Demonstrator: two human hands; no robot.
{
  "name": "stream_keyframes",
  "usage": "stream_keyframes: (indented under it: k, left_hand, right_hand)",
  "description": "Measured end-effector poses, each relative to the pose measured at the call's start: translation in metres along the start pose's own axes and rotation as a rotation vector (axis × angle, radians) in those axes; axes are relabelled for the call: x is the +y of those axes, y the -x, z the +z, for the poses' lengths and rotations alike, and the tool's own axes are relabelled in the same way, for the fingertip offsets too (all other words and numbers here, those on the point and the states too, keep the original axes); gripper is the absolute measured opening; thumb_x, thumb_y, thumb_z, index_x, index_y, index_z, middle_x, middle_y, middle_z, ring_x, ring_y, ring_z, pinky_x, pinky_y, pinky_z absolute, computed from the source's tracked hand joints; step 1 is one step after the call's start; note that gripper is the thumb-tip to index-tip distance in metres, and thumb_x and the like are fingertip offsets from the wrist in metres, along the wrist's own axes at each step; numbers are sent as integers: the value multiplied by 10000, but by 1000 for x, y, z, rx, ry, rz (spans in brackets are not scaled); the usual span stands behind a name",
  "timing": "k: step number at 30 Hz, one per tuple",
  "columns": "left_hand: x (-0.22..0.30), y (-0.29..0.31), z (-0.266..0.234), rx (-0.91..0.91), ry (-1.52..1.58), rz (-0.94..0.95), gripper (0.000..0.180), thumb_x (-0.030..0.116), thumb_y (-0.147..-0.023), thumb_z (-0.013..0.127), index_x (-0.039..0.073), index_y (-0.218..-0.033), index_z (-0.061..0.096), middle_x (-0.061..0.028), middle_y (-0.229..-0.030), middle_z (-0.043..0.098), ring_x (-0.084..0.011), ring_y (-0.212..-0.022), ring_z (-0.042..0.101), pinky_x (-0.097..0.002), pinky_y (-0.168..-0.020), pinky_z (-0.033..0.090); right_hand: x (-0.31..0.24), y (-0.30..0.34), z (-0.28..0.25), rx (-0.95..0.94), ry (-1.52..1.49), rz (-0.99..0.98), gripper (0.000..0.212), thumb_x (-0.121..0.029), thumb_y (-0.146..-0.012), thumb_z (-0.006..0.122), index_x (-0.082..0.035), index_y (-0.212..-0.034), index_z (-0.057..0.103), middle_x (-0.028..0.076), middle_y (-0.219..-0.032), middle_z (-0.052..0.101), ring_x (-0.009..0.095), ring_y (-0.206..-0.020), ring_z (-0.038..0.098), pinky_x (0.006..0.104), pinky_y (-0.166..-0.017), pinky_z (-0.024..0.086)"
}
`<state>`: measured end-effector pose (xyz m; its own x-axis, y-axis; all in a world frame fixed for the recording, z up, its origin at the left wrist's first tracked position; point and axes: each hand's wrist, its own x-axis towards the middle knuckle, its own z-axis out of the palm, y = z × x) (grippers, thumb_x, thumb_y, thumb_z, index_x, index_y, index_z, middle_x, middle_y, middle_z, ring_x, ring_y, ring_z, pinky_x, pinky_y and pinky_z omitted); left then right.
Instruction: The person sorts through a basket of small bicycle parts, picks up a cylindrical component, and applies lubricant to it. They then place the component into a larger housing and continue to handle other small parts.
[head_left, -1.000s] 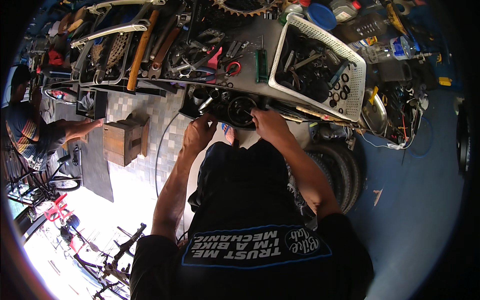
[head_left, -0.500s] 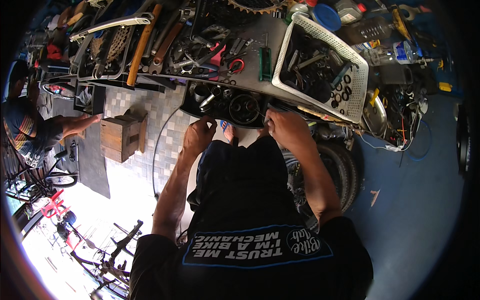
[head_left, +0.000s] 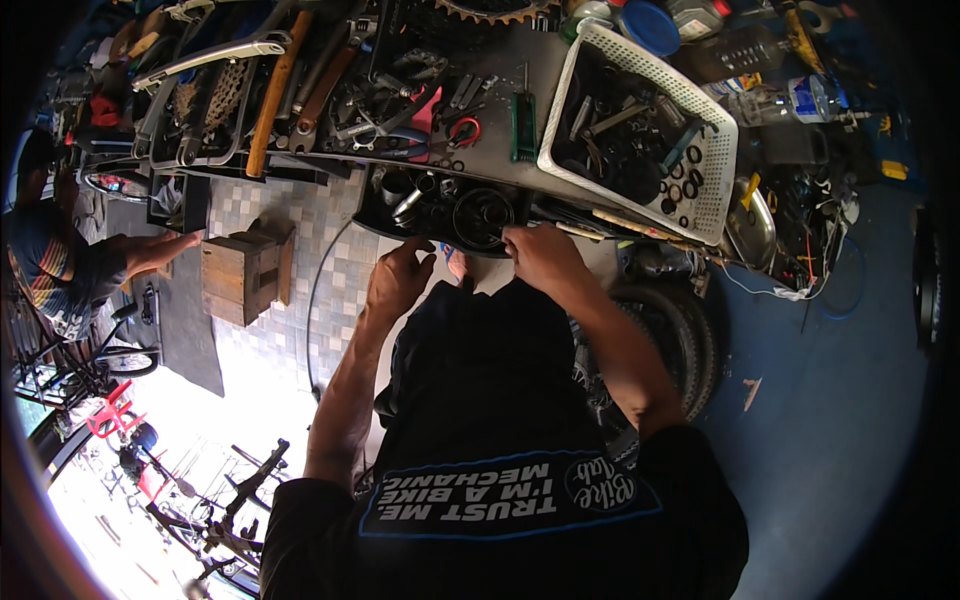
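Note:
A black drawer (head_left: 375,215) stands pulled out beneath the bench front, holding a shiny metal tube (head_left: 414,198), a thin round ring (head_left: 457,222) and several dark round parts. My left hand (head_left: 398,280) is just in front of the drawer's left part, its thumb and fingers curled together; whatever they may hold is too small to make out. At the drawer's right front edge is my right hand (head_left: 545,258), knuckles up and fingers closed. The hand itself hides its fingertips, so I cannot tell whether it grips the rim or a small part.
On the bench (head_left: 500,150) lie a wooden-handled hammer (head_left: 275,100), red-handled pliers (head_left: 464,130), a green-handled tool (head_left: 524,125) and a white basket (head_left: 560,120) of metal parts. Tyres (head_left: 690,340) stand below right. A wooden box (head_left: 238,280) and another person (head_left: 60,230) are at left.
My right hand has moved left along the drawer's front, from its right corner toward the round ring. My left hand has barely shifted.

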<state>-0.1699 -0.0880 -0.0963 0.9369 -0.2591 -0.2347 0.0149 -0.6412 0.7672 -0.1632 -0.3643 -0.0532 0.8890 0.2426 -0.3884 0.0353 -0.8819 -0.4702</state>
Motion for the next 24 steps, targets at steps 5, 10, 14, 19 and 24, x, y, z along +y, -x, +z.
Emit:
stream_keyframes:
  k: [5,10,14,19,24]
  left_hand:
    - [3,-1,-5,-74,-39,-52,214,145,-936,752,63,-1128,706,-191,-822,744,-358,-764,758,-441,-665,576]
    - [1,-4,2,-12,-28,27,181,113,-943,757,68,-1113,713,-144,-702,663,-246,-608,638,-390,-576,491]
    - [-2,-3,10,16,30,43,157,93,-945,759,66,-1095,719,-127,-655,633,-192,-538,601,-361,-536,458]
    - [-1,0,20,1,43,-3,140,96,-947,759,58,-1079,727,-128,-656,645,-193,-542,616,-360,-532,464]
    - [-6,4,25,26,65,16,155,99,-957,756,43,-1098,724,-127,-638,648,-196,-529,618,-361,-520,459]
  right_hand:
    - [3,1,-9,170,33,34,145,-172,-981,672,-92,-1090,723,171,-858,753,396,-809,749,511,-734,600]
    - [6,3,-40,65,64,28,157,-188,-981,667,-116,-1114,711,173,-858,751,398,-841,748,533,-754,591]
    - [-9,4,-72,-70,118,-29,145,-193,-951,694,-145,-1078,742,158,-849,755,380,-874,756,519,-766,595]
    - [-21,-19,-70,-173,393,-137,76,-97,-837,722,-97,-821,796,113,-886,797,315,-861,786,435,-734,615]
    - [-42,-55,-78,-340,505,-219,86,-82,-799,724,-110,-810,805,98,-874,801,286,-883,790,420,-746,615]
